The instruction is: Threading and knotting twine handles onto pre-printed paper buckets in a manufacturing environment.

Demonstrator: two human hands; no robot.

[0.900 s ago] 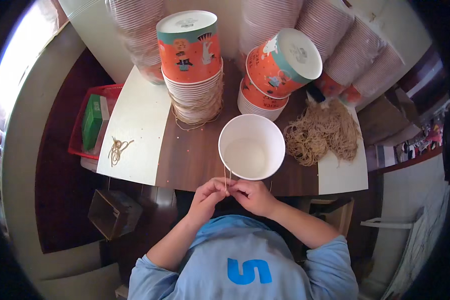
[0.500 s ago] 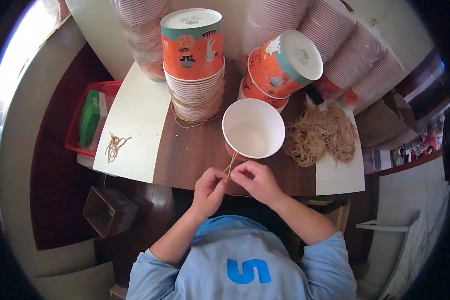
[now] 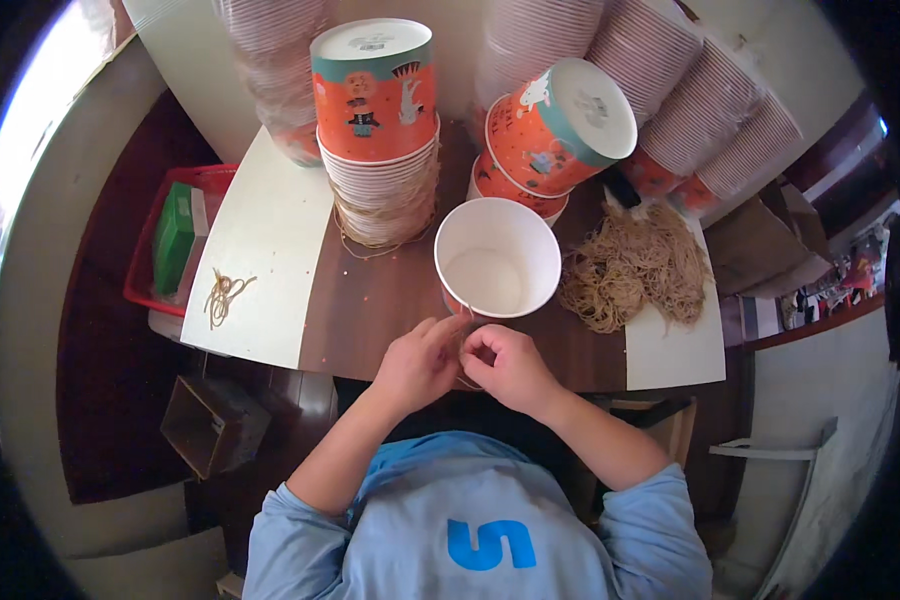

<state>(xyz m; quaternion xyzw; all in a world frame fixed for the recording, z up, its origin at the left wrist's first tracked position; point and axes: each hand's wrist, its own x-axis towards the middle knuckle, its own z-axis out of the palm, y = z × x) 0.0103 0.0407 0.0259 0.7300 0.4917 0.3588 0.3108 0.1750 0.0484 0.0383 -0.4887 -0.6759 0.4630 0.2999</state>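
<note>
A paper bucket (image 3: 496, 250) with a white inside stands mouth up near the front edge of the table. Thin tan string (image 3: 469, 311) comes over its near rim and runs down between my hands. My left hand (image 3: 417, 364) is closed on the string, its index finger stretched toward the rim. Thumb and fingers of my right hand (image 3: 511, 367) are pinched on the string just beside it. A bit of string hangs below the fingers; the crossing between the hands is mostly hidden.
Upside-down orange buckets form a string-wound stack (image 3: 375, 120) and a leaning stack (image 3: 560, 130). Tan string lies in a heap (image 3: 638, 268) at right and a small bundle (image 3: 227, 296) at left. Wrapped bucket stacks (image 3: 642, 60) line the back; a red basket (image 3: 140, 255) stands left.
My left hand has turned, its index finger now reaching up to the bucket's near rim. The strands stretched between rim and fingers are now shorter, with both hands closer to the bucket.
</note>
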